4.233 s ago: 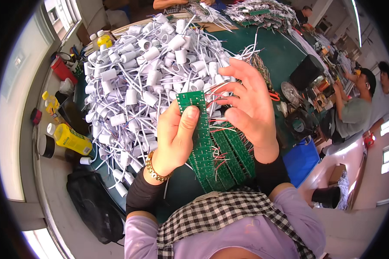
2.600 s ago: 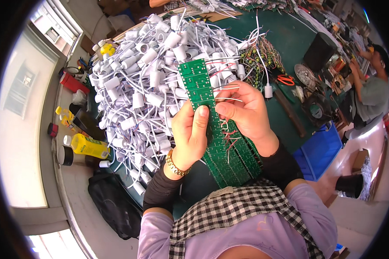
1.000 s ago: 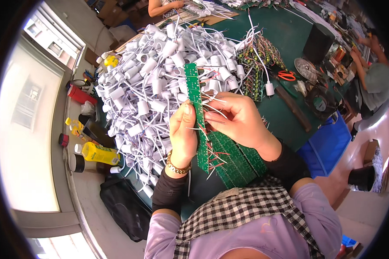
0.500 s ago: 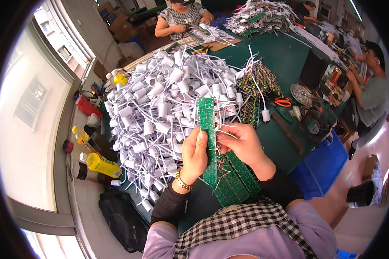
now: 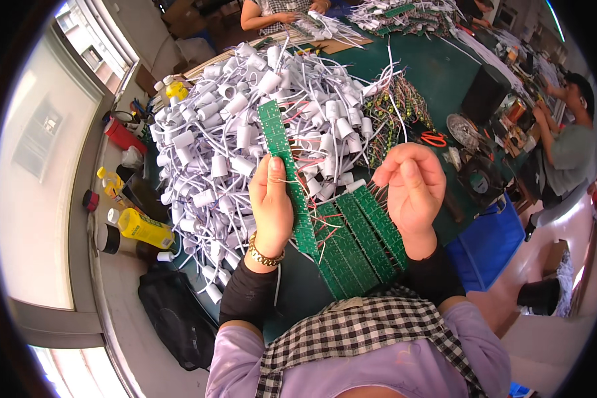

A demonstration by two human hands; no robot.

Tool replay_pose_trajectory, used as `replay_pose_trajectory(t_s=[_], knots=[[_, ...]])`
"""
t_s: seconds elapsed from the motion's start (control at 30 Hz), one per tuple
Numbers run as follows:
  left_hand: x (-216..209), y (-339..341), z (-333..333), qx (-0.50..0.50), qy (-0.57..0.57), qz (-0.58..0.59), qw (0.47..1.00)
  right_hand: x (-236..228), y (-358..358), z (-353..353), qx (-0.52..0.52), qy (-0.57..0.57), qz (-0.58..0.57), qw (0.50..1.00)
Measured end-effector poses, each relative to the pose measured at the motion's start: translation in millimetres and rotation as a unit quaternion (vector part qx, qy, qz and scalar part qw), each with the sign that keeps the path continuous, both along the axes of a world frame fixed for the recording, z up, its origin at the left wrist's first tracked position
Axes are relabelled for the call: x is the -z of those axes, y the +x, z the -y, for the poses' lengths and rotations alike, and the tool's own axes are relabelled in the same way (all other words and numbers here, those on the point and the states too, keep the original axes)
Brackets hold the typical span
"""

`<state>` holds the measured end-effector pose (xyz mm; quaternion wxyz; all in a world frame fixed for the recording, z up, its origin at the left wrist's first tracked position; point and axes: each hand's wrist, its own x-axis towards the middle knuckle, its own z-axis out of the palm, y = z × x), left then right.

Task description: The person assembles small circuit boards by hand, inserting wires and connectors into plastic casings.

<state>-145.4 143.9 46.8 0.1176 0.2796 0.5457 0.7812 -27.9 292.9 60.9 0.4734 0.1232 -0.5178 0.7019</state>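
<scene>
A green-topped workbench (image 5: pixel 438 73) fills the middle and upper right of the frame, and most of its left half is buried under a great heap of white lamp sockets (image 5: pixel 245 126) with their white leads tangled together. Below the heap, at centre frame near the person's chest, lies a fan of narrow green circuit strips (image 5: pixel 361 239) with thin red and white wires poking out between them. The left hand (image 5: pixel 270 205), at centre, is clamped on one long green circuit strip (image 5: pixel 282 166) that rises slantwise toward the upper middle of the frame over the sockets; the thumb lies across its face and the other fingers close behind it. The right hand (image 5: pixel 414 189), to the right of centre, hovers above the fan with its fingers curled loosely inward; whether they pinch a wire cannot be told. The strip looks light, thin and fairly stiff, yet likely to flex along its length, so it is best held by its long edges near the lower half, away from the soldered parts and the fine leads, which look easy to bend or tear. At the left edge stand a yellow bottle (image 5: pixel 142 229) and a red container (image 5: pixel 123 134); small orange-handled scissors (image 5: pixel 434 139) lie at right.
</scene>
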Motion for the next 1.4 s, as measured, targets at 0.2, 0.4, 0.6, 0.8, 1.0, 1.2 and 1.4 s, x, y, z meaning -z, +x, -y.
replay_pose_trajectory(t_s=[0.2,0.4,0.6,0.8,1.0,1.2,1.4], knots=[[-2,10,2,0.005,0.014,-0.016,1.000,1,-5,20,-0.183,0.004,0.206,0.961],[-1,10,4,-0.074,-0.047,-0.176,0.981,-7,-13,44,-0.019,0.173,0.292,0.940],[2,14,-1,-0.164,-0.080,-0.254,0.950,5,-23,43,0.071,0.154,0.260,0.951],[-1,11,-4,-0.110,-0.001,-0.211,0.971,17,-28,39,0.028,0.101,0.170,0.980],[-1,20,1,-0.036,-0.091,-0.237,0.966,12,-24,41,0.015,0.034,0.160,0.986],[-10,39,5,-0.022,-0.056,-0.233,0.971,28,-13,50,-0.126,-0.205,0.101,0.965],[-9,50,7,-0.019,-0.076,-0.247,0.966,27,6,43,-0.131,-0.219,0.043,0.966]])
